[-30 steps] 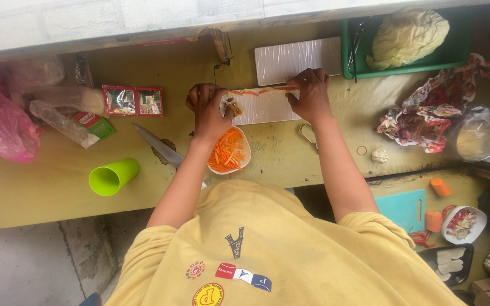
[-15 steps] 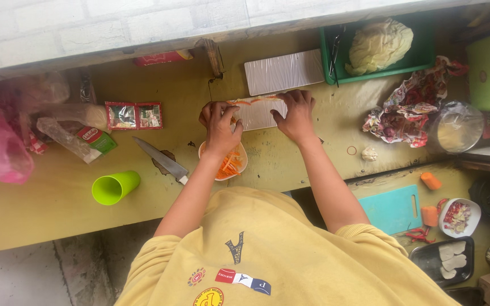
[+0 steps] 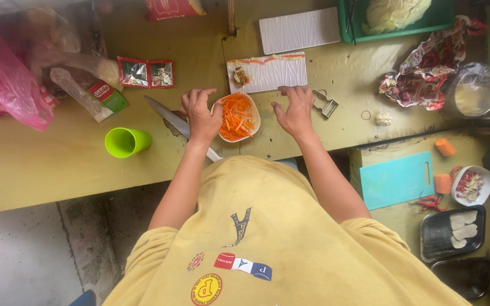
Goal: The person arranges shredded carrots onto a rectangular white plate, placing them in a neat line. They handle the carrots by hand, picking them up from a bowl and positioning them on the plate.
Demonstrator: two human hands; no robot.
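- Table (image 3: 58, 164): yellow-green painted board, scuffed, flat. Everything below sits on it.
- Pink bag (image 3: 4, 79): crumpled thin plastic, far left of me, well apart from both hands.
- Green tray (image 3: 426, 28): hard plastic, top right, pale leafy cabbage (image 3: 395, 12) inside.
- White plate (image 3: 267, 73): ribbed rectangle, long axis left-right, straight ahead of me between my hands and just beyond them. Thin orange strip along its far edge, small brown heap at its left end. A second plate of the same kind lies farther back.
- Teal board (image 3: 395, 180): smooth plastic with a handle slot, on a lower surface to my right.
- Bowl (image 3: 236, 117): small, round, pale, full of thin orange carrot shreds. Sits between my hands, nearer the left one.
- Green cup (image 3: 127, 141): plastic, lying on its side, left of my left hand, apart.
- Knife (image 3: 168, 116): steel blade, long axis diagonal, runs under my left hand.
- Left hand (image 3: 201, 113): fingers spread and relaxed, gripping nothing, touching the bowl rim on its left side.
- Right hand (image 3: 296, 107): open, palm down, empty, fingertips at the near right edge of the plate.
- Peeler (image 3: 327, 105): small, metal, just beside my right hand.
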